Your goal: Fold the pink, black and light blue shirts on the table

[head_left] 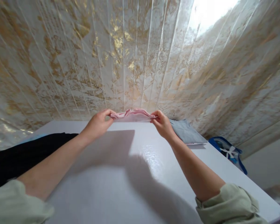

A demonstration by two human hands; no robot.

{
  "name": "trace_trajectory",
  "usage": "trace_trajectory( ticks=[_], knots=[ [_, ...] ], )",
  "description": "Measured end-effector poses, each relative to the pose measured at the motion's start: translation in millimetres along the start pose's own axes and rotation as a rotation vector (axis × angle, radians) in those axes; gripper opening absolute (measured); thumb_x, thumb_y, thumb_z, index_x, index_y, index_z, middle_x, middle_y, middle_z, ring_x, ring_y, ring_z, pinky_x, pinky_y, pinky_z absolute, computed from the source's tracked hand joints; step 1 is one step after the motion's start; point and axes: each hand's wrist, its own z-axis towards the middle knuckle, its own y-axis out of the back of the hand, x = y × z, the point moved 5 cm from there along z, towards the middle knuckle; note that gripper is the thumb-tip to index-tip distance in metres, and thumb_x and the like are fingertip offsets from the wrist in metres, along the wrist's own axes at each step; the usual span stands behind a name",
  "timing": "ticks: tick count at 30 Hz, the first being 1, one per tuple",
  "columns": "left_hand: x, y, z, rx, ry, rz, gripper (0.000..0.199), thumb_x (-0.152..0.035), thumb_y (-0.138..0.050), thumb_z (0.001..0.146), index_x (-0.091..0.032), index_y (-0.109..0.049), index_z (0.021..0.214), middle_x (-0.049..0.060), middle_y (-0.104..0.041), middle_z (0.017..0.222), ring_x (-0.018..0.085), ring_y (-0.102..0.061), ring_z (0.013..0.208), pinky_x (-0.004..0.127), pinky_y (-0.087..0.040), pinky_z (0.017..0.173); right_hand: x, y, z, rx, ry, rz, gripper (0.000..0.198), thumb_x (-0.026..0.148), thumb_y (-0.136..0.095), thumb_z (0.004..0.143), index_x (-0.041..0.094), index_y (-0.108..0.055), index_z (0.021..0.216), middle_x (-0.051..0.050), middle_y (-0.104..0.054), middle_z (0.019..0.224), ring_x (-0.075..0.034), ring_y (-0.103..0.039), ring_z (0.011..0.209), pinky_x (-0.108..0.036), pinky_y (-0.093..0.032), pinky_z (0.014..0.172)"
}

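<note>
A pink cloth (137, 117), folded in layers along its upper edge, is stretched between my two hands near the far edge of the white table. My left hand (100, 122) pinches its left corner between thumb and fingers. At the opposite corner, my right hand (162, 123) grips the cloth the same way. The upper edge bows up a little in the middle. What kind of item the cloth is, I cannot tell. Just right of my right hand lies a folded grey cloth (186, 130).
Black fabric (35, 149) lies on the left of the white table (102, 193). Past the right edge is a clear bag with blue trim (228, 152). A white and gold patterned curtain (121, 59) hangs behind the table.
</note>
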Motion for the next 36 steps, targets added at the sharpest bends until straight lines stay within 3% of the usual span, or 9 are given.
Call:
trace_trajectory(
  ticks=[3,6,9,14,18,22,29,33,36],
  knots=[
    [13,-27,-54,0.148,-0.082,0.091,0.019,-0.028,-0.047,0.079,-0.022,-0.065,0.086,0.003,-0.066,0.092,0.022,-0.058,0.096,0.032,-0.043,0.09,-16,-14,-63,0.102,0.02,-0.084,0.019,0.011,-0.047,0.078,0.02,-0.056,0.093,-0.004,-0.063,0.092,-0.017,-0.061,0.085,-0.029,-0.047,0.08],
    [44,-61,-114,0.397,-0.005,0.107,0.019,-0.02,-0.047,0.076,-0.025,-0.064,0.083,0.005,-0.066,0.091,0.023,-0.058,0.095,0.032,-0.044,0.086,-41,-32,-130,0.306,-0.026,-0.181,0.032,0.002,-0.044,0.074,0.021,-0.058,0.095,-0.004,-0.061,0.097,-0.017,-0.059,0.09,-0.029,-0.046,0.082],
    [60,-70,-149,0.429,0.068,0.11,0.025,-0.015,-0.041,0.075,-0.025,-0.063,0.083,0.004,-0.065,0.095,0.022,-0.059,0.094,0.033,-0.045,0.085,-53,-33,-167,0.423,-0.061,-0.262,0.04,-0.003,-0.041,0.073,0.022,-0.06,0.097,-0.005,-0.061,0.102,-0.017,-0.058,0.095,-0.03,-0.045,0.084],
    [44,-66,-135,0.296,0.041,0.142,0.026,-0.02,-0.038,0.084,-0.022,-0.063,0.092,0.004,-0.062,0.098,0.022,-0.059,0.097,0.034,-0.045,0.087,-32,-25,-149,0.342,0.033,-0.302,0.035,0.002,-0.044,0.084,0.022,-0.06,0.108,-0.007,-0.06,0.108,-0.019,-0.057,0.101,-0.034,-0.046,0.088],
    [24,-96,-129,0.351,-0.041,0.108,0.032,-0.018,-0.04,0.088,-0.023,-0.065,0.107,0.005,-0.062,0.104,0.02,-0.058,0.1,0.033,-0.045,0.089,-19,-52,-138,0.415,0.093,-0.368,0.035,0.006,-0.048,0.088,0.022,-0.061,0.116,-0.008,-0.061,0.114,-0.02,-0.057,0.103,-0.034,-0.046,0.089],
    [21,-120,-143,0.418,-0.092,0.107,0.03,-0.016,-0.042,0.089,-0.024,-0.065,0.106,0.005,-0.063,0.098,0.019,-0.058,0.095,0.032,-0.045,0.087,-30,-72,-147,0.487,0.046,-0.45,0.023,0.01,-0.052,0.09,0.022,-0.067,0.103,-0.006,-0.065,0.104,-0.019,-0.058,0.096,-0.031,-0.045,0.085],
    [51,-90,-138,0.159,0.191,0.326,0.009,-0.024,-0.045,0.087,-0.022,-0.054,0.087,0.004,-0.062,0.091,0.021,-0.057,0.087,0.034,-0.043,0.079,-40,-58,-139,0.409,-0.103,-0.398,0.014,0.015,-0.053,0.092,0.022,-0.064,0.096,-0.004,-0.062,0.102,-0.016,-0.057,0.097,-0.026,-0.042,0.082],
    [56,-99,-133,0.218,0.265,0.421,0.012,-0.035,-0.051,0.086,-0.023,-0.048,0.084,0.003,-0.06,0.088,0.022,-0.058,0.087,0.033,-0.042,0.076,-39,-66,-124,0.417,-0.202,-0.494,0.012,0.019,-0.055,0.09,0.022,-0.06,0.1,-0.003,-0.061,0.099,-0.015,-0.057,0.091,-0.025,-0.04,0.075],
    [56,-105,-132,0.252,0.283,0.481,0.005,-0.028,-0.05,0.085,-0.023,-0.048,0.085,0.003,-0.062,0.091,0.021,-0.059,0.089,0.033,-0.041,0.077,-43,-78,-120,0.44,-0.288,-0.63,0.008,0.023,-0.054,0.09,0.021,-0.06,0.095,-0.004,-0.061,0.097,-0.016,-0.056,0.085,-0.025,-0.036,0.067]
  ],
)
